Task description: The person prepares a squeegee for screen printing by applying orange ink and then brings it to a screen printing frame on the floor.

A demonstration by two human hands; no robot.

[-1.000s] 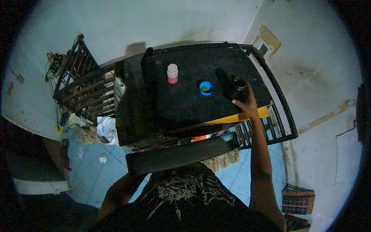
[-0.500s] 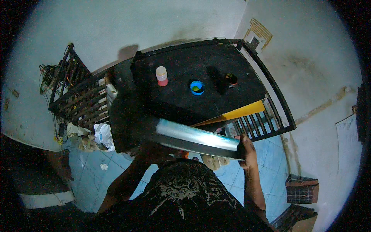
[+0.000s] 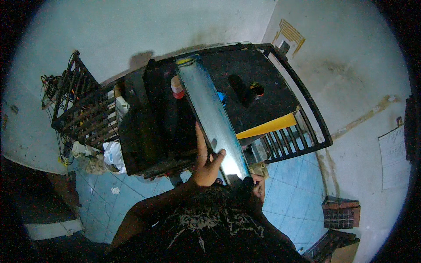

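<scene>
A long, shiny silver metal panel (image 3: pixel 208 103) with bluish edges slants across the view. Its yellow-marked far end lies over the black tabletop (image 3: pixel 272 94), and its near end is close to my body. My left hand (image 3: pixel 206 168) grips its left edge, thumb on the bright face and fingers along the side. At the lower right corner, my right hand (image 3: pixel 258 187) holds the near end, its fingers partly hidden. Beyond the panel's left edge stands a bottle of pink liquid (image 3: pixel 177 87). The panel covers most of a blue cup (image 3: pixel 222 98).
A small dark open container (image 3: pixel 257 90) stands on the right of the tabletop. A yellow board (image 3: pixel 267 126) lies along its front edge, by a slatted frame (image 3: pixel 285 142). Cables (image 3: pixel 55 90) hang at the left, above a white plastic bag (image 3: pixel 113 155).
The panel has swung from lying crosswise to pointing away from me, its far end now over the tabletop. My right hand moved left and nearer; my left hand came into clearer view.
</scene>
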